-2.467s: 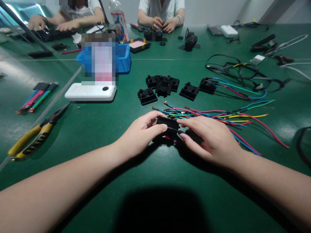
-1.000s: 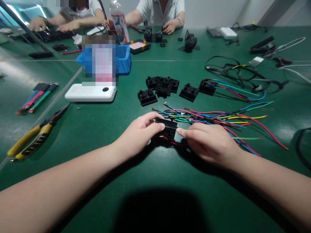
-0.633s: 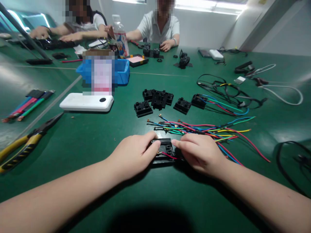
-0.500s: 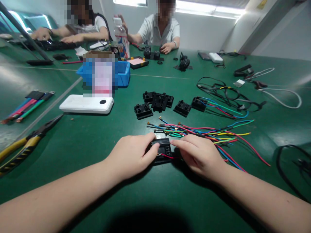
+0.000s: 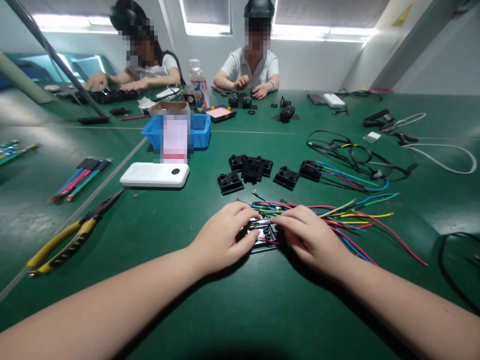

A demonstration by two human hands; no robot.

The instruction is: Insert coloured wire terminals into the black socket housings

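Note:
A black plastic housing (image 5: 268, 234) lies on the green table between my two hands, with a thin red wire across it. My left hand (image 5: 228, 235) grips its left side, thumb in front and fingers behind. At its right side my right hand (image 5: 315, 235) has fingers bent together at the housing's top edge; whatever they pinch is too small to make out. Just behind the hands lies a spread of coloured wires (image 5: 337, 208) with metal ends. Several more black housings (image 5: 253, 169) sit farther back, and one at the right (image 5: 309, 170) has wires attached.
Yellow-handled pliers (image 5: 77, 235), a white power bank (image 5: 154, 175) and a blue bin (image 5: 200, 131) are at the left. Black cables (image 5: 348, 150) lie at the back right. Two people sit across the table (image 5: 240, 310), near a bottle (image 5: 198, 85).
The view has tilted up and shifted, so things appear lower and farther right. My left fingers have closed farther over the housing. The person opposite has lowered a hand from beside the bottle.

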